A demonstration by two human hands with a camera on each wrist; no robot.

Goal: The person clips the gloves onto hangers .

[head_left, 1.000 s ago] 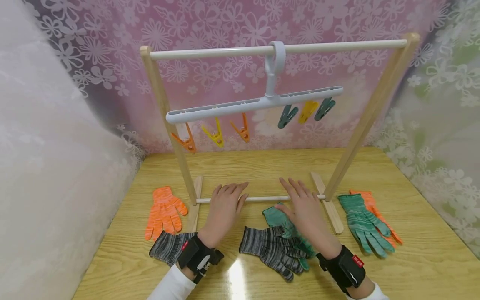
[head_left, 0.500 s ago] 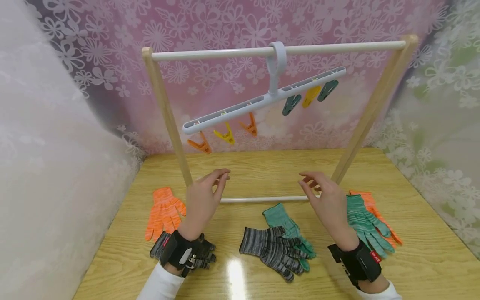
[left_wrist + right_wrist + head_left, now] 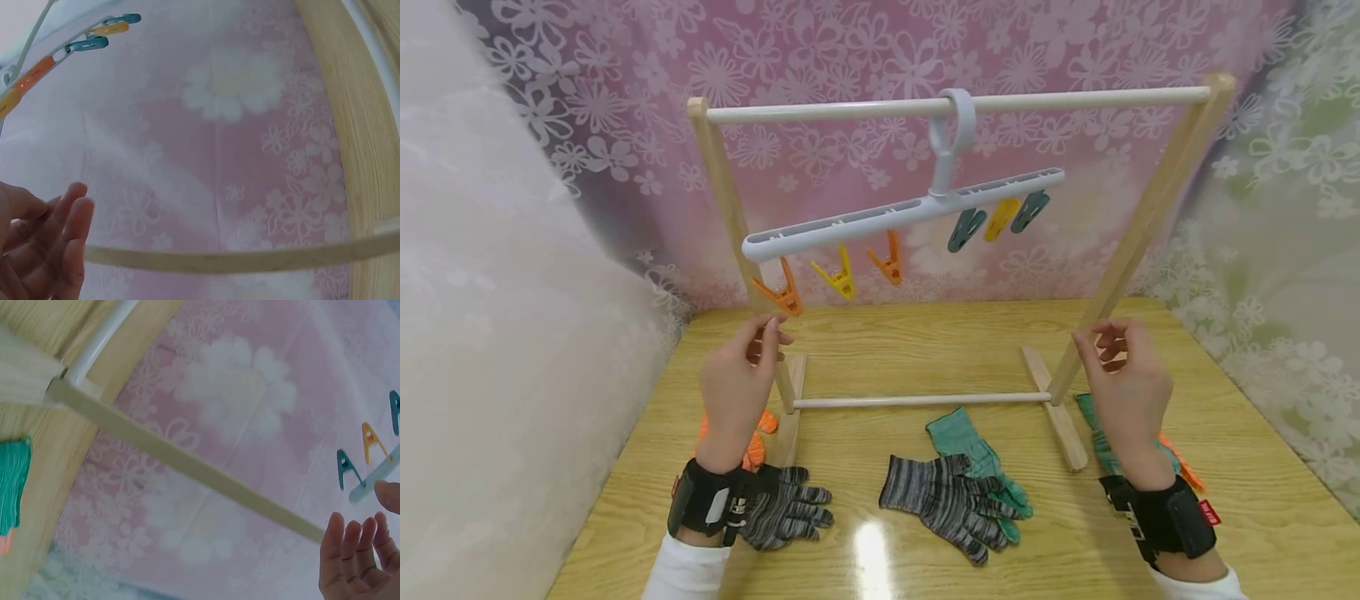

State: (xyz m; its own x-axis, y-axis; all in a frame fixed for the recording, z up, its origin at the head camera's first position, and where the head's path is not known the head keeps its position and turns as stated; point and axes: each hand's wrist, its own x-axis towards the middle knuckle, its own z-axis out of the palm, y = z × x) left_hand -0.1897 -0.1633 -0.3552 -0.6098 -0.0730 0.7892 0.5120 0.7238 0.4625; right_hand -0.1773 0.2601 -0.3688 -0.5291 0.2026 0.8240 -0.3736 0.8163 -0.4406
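Note:
A pale grey hanger (image 3: pixel 850 223) hangs tilted, left end lower, from the rack's top bar (image 3: pixel 1075 102). Under its left half dangle an orange clothespin (image 3: pixel 787 297), a yellow clothespin (image 3: pixel 842 282) and another orange clothespin (image 3: pixel 890 267). Two dark green clothespins (image 3: pixel 966 231) flank a yellow one (image 3: pixel 1002 221) on the right. My left hand (image 3: pixel 737 379) is raised by the left post, fingertips just below the outer orange clothespin in the head view. Beside the right post floats my right hand (image 3: pixel 1126 375). Both hold nothing, fingers loosely bent.
On the wooden table lie a grey-black striped glove (image 3: pixel 932 500) over a green glove (image 3: pixel 966 437), and another striped glove (image 3: pixel 790 512). An orange glove (image 3: pixel 754 450) and another green glove (image 3: pixel 1101 433) are partly hidden by my arms. A lower bar (image 3: pixel 917 402) joins the rack's feet.
Both hands have risen and spread apart, from near the lower bar to outside the posts. The hanger has swung and changed its tilt. The gloves lie where they were.

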